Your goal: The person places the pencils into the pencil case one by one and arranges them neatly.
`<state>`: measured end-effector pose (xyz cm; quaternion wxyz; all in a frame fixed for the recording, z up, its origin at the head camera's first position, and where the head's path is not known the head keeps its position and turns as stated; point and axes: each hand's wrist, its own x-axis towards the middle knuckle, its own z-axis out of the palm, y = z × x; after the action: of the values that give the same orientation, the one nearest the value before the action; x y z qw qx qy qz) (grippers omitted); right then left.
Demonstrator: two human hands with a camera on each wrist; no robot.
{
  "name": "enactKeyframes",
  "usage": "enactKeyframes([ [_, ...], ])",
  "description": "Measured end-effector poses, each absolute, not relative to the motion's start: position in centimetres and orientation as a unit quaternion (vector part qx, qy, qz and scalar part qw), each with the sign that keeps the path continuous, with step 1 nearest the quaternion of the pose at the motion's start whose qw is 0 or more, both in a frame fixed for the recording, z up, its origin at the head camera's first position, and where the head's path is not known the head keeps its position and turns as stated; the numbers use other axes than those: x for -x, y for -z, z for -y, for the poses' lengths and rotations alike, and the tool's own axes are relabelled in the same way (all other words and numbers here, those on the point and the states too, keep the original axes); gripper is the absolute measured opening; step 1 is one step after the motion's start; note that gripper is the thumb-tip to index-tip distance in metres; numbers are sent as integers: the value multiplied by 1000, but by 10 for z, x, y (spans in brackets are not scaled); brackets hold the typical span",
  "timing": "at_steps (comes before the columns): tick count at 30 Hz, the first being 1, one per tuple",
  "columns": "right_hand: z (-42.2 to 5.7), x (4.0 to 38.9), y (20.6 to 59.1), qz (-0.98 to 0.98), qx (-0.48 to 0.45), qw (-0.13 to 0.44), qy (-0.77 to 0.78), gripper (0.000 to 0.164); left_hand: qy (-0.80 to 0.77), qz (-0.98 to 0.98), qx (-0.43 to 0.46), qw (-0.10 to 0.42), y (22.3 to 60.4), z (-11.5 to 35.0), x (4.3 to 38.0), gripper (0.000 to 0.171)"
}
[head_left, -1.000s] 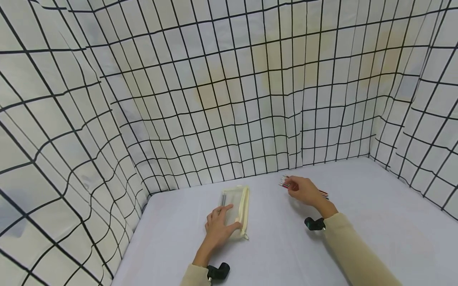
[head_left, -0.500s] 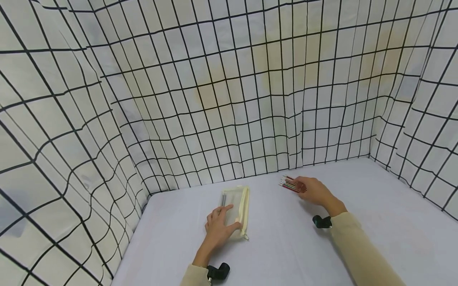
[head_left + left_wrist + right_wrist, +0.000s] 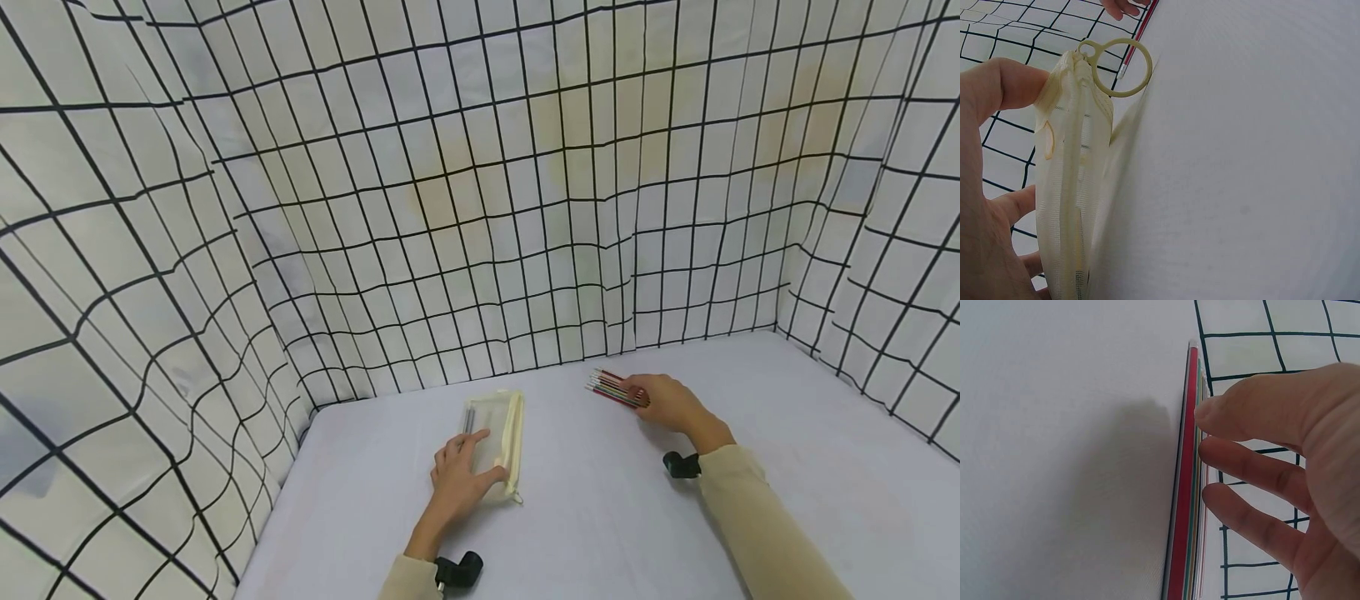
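Note:
A cream zip pouch (image 3: 491, 412) with see-through mesh lies on the table. My left hand (image 3: 459, 477) rests on it, fingers spread across the mesh and thumb at the zip side. In the left wrist view the thumb touches the top corner, beside the zip's round pull ring (image 3: 1124, 94). Slim items show inside the pouch. To the right, several thin pencils (image 3: 611, 387) lie side by side, a red one (image 3: 1185, 487) at the near edge. My right hand (image 3: 670, 406) is over their right end, its thumb and fingertips apart and right at the pencils' upper side.
A white cloth covers the table (image 3: 570, 517). Behind and at both sides stand hanging white sheets with a black grid (image 3: 480, 208). A small black camera sits at each wrist, the left one (image 3: 460, 570) and the right one (image 3: 681, 465).
My right hand has slid right along the pencils, uncovering their left part while their right ends are now hidden under it. The left hand and pouch stay in place.

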<state>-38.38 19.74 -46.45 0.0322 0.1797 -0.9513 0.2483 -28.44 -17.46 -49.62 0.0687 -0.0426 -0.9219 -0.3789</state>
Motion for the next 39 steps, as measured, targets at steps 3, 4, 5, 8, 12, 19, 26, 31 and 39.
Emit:
enactKeyframes([
  [3, -198, 385, 467, 954, -176, 31, -241, 45, 378, 922, 43, 69, 496, 175, 285, 75],
  [4, -197, 386, 468, 955, -174, 30, -238, 44, 379, 922, 42, 69, 497, 175, 285, 75],
  [5, -197, 386, 469, 956, -173, 30, -236, 43, 379, 922, 42, 70, 497, 175, 285, 75],
  [8, -196, 387, 472, 958, -177, 33, -225, 42, 380, 922, 41, 68, 497, 175, 285, 75],
  [12, -195, 386, 474, 958, -184, 38, -215, 38, 381, 921, 38, 66, 497, 175, 285, 75],
  [19, -193, 386, 476, 961, -177, 37, -209, 32, 384, 920, 36, 66, 496, 174, 284, 76],
  [26, -191, 387, 476, 964, -173, 23, -199, 33, 384, 920, 39, 67, 495, 174, 283, 75],
  [31, -191, 386, 475, 968, -165, 7, -186, 34, 382, 921, 37, 68, 496, 174, 284, 76],
  [39, -190, 385, 471, 966, -168, -8, -198, 37, 383, 921, 39, 69, 496, 174, 284, 76],
])
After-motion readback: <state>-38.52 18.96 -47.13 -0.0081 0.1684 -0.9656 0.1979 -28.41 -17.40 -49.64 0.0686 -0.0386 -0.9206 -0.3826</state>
